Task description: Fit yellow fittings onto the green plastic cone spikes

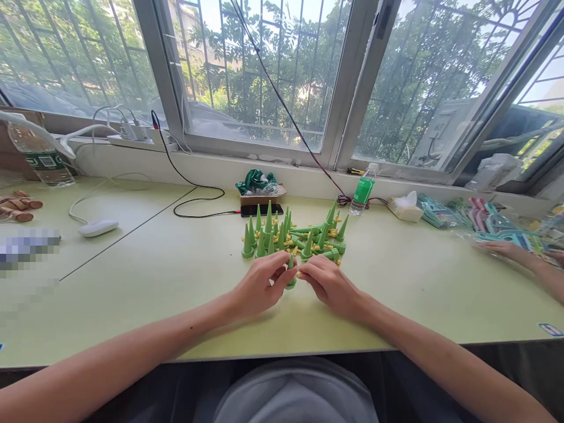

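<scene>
A heap of green cone-shaped plastic spikes (293, 238) with small yellow parts lies at the middle of the pale green table (167, 276); some stand upright, some lie flat. Just in front of the heap my left hand (258, 288) pinches one green cone (291, 276) that stands between both hands. My right hand (330, 285) has its fingers curled together at the cone's right side, on a small yellow piece (299, 274). Both forearms rest over the table's front edge.
Behind the heap lie a black phone (262, 210) on a cable and a small box with green wrapping (259, 188). A green-labelled bottle (363, 191) and tissues (405, 207) stand to the right. Another person's hand (506, 251) rests at far right by packaged goods. White mouse (97, 227) at left.
</scene>
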`<state>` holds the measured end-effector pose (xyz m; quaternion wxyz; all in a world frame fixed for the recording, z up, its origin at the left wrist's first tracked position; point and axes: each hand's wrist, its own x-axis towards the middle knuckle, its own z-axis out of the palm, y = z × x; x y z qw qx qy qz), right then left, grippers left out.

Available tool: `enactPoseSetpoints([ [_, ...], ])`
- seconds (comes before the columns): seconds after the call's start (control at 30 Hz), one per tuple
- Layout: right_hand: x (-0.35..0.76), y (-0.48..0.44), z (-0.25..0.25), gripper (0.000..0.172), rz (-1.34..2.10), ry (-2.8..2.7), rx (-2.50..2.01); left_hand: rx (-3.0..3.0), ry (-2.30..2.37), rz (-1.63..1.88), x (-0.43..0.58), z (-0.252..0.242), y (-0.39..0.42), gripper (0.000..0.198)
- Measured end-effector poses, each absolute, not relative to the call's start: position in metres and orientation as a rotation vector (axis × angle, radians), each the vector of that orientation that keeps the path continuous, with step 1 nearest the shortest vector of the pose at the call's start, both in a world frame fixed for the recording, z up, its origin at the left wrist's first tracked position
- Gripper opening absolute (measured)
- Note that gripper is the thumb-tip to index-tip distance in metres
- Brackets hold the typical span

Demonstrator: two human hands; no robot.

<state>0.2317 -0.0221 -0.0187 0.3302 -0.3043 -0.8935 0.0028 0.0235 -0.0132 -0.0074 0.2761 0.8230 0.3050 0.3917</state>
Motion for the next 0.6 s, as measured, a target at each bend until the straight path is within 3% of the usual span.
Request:
enactPoseSetpoints([
  [0.33,0.2346,-0.0154,-0.0274,0.03,0.038,-2.306,-0.814,2.436,0.602,1.101,0.0214,-0.003,-0.0103,0.019],
  [0.5,0.2332,-0.0157,-0.0242,0.028,0.051,-2.176,-0.89,2.358,0.634,1.164,0.0251,-0.004,-0.0113,0.023],
  [0.6,0.2335,-0.0137,-0.0241,0.027,0.012,-2.098,-0.93,2.225,0.749,1.263,0.0255,-0.0029,-0.0113,0.013],
])
